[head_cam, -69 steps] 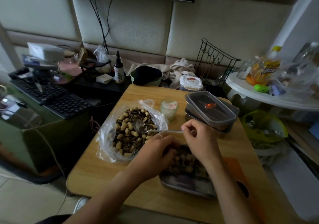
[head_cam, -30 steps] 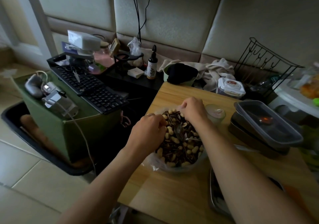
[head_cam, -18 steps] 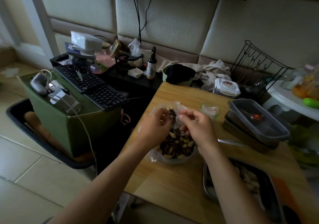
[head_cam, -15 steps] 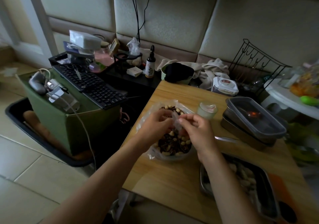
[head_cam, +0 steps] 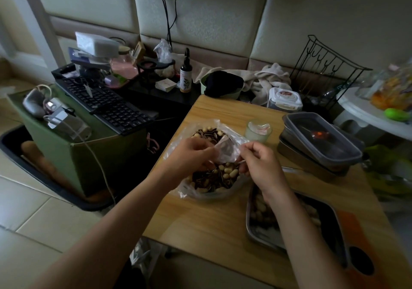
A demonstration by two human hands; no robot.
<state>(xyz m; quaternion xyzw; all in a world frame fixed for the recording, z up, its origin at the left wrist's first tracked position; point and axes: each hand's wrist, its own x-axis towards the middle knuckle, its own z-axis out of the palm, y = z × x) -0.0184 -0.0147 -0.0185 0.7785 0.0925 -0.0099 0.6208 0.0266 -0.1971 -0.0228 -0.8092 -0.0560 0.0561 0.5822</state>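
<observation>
**Tray** point(head_cam: 249, 217): dull steel, rectangular with rounded corners. It lies under the right forearm, nearer than the hands, and holds pale oval nuts.

**Left hand** point(head_cam: 191, 155), **right hand** point(head_cam: 260, 166): each pinches a flap of the bag's rim between thumb and fingertips, the other fingers curled.

**Bag** point(head_cam: 225, 149): thin clear film, crinkled and glossy. It sits on the wooden surface point(head_cam: 207, 224) directly beneath and between both hands.

**Mix** point(head_cam: 223, 175): smooth pale nuts among dark striped seeds, heaped inside the bag.

**Change:** two seconds ago the right hand worked a spoon in the open bag. A second ago both hands lay at its mouth. The film is now drawn up and inward over the mix, and the spoon has been put down. Scooping looks finished and closing the bag looks under way, though the mouth is not yet gathered shut.

**Spoon** point(head_cam: 292, 169): slim metal handle, flat on the surface just right of the right hand.

**Cup** point(head_cam: 258, 130): small, pale and translucent, just beyond the right hand.

**Containers** point(head_cam: 321, 141): stacked and rectangular with a smoky lid, beyond and right of the right hand.
</observation>
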